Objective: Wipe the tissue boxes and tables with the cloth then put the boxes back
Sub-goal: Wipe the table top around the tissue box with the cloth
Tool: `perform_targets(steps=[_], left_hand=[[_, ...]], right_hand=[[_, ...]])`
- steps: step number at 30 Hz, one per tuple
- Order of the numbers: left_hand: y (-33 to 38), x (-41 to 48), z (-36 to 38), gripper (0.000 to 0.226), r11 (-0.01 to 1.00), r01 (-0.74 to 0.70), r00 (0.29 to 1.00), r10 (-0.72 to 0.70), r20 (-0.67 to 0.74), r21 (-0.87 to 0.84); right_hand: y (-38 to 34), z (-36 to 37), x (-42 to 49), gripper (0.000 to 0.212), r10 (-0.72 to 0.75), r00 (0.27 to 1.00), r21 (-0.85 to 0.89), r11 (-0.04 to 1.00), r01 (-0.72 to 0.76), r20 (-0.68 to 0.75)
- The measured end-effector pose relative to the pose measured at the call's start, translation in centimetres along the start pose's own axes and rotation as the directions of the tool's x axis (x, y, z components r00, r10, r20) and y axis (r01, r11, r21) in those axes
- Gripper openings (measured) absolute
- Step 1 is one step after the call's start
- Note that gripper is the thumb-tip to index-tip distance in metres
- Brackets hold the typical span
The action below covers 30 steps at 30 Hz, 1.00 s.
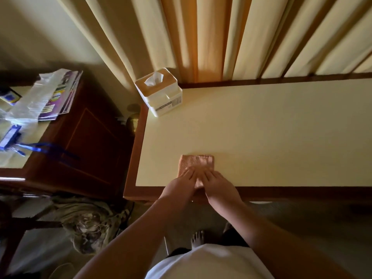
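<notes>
A folded pink cloth lies flat on the cream-topped table close to its front edge. My left hand and my right hand rest side by side on the cloth's near half, fingers straight and pressing down. A white tissue box with a tan lid and a tissue sticking out stands upright at the table's far left corner, well apart from both hands.
Cream and orange curtains hang behind the table. A dark wooden side table to the left carries plastic bags, leaflets and a blue lanyard. A crumpled patterned cloth lies on the floor by it. My bare foot shows below.
</notes>
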<state>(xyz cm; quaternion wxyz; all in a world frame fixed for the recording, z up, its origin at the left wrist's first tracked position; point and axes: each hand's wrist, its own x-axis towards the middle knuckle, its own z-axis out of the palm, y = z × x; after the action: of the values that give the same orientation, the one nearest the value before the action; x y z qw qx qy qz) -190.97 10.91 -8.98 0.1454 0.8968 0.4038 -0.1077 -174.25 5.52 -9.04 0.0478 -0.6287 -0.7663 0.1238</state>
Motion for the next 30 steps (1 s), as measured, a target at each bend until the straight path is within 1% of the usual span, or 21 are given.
perform_targets(steps=[3, 5, 8, 10, 12, 14, 17, 22, 24, 26, 28, 30], left_hand=[[-0.4, 0.4, 0.0, 0.071, 0.999, -0.002, 0.998, -0.001, 0.064, 0.044], [-0.6, 0.4, -0.3, 0.072, 0.999, 0.002, 0.997, -0.005, 0.075, 0.044], [-0.4, 0.5, -0.3, 0.069, 0.999, 0.032, 0.998, -0.034, 0.058, 0.031], [-0.2, 0.7, 0.0, 0.066, 0.995, 0.103, 0.994, -0.103, 0.048, -0.007], [-0.3, 0.7, 0.5, 0.067, 0.986, 0.158, 0.987, -0.157, 0.019, -0.047], [-0.5, 1.0, 1.0, 0.067, 0.982, 0.177, 0.984, -0.177, -0.005, -0.061], [-0.3, 1.3, 1.1, 0.062, 0.976, 0.204, 0.979, -0.205, 0.004, -0.075], [1.2, 1.6, 0.0, 0.052, 0.980, 0.181, 0.983, -0.184, -0.023, -0.086], [2.3, 1.9, -0.3, 0.047, 0.985, 0.139, 0.986, -0.148, -0.080, -0.104], [3.6, 2.8, -0.6, 0.044, 0.985, 0.091, 0.982, -0.113, -0.151, -0.144], [5.0, 4.1, -0.9, 0.045, 0.983, 0.049, 0.981, -0.081, -0.175, -0.179], [6.9, 5.5, -1.3, 0.046, 0.979, 0.030, 0.980, -0.069, -0.189, -0.201]], right_hand=[[0.5, 1.2, -0.2, 0.074, -0.010, 1.000, -0.112, 0.994, 0.009, -0.003], [0.4, 1.6, -0.1, 0.072, -0.025, 1.000, -0.142, 0.990, 0.024, -0.006], [-0.3, 1.3, 0.2, 0.068, 0.040, 0.999, -0.107, 0.993, -0.039, 0.009], [-0.9, 1.0, 0.4, 0.057, 0.081, 0.997, -0.052, 0.995, -0.080, 0.015], [-1.3, 0.5, 0.6, 0.044, 0.116, 0.993, 0.007, 0.993, -0.116, -0.012], [-1.3, 0.0, 0.9, 0.041, 0.120, 0.992, 0.014, 0.993, -0.119, -0.035], [-0.8, -0.4, 0.6, 0.038, 0.095, 0.995, -0.034, 0.995, -0.095, -0.016], [1.0, -0.6, 0.1, 0.045, 0.068, 0.997, -0.120, 0.990, -0.070, -0.026], [2.3, -1.2, -0.4, 0.047, 0.079, 0.996, -0.105, 0.991, -0.083, -0.035], [4.1, -2.1, -1.0, 0.041, 0.090, 0.994, -0.069, 0.993, -0.094, -0.062], [6.4, -3.0, -1.3, 0.033, 0.091, 0.991, -0.061, 0.993, -0.097, -0.098], [8.9, -3.6, -1.6, 0.035, 0.085, 0.991, -0.068, 0.993, -0.092, -0.106]])
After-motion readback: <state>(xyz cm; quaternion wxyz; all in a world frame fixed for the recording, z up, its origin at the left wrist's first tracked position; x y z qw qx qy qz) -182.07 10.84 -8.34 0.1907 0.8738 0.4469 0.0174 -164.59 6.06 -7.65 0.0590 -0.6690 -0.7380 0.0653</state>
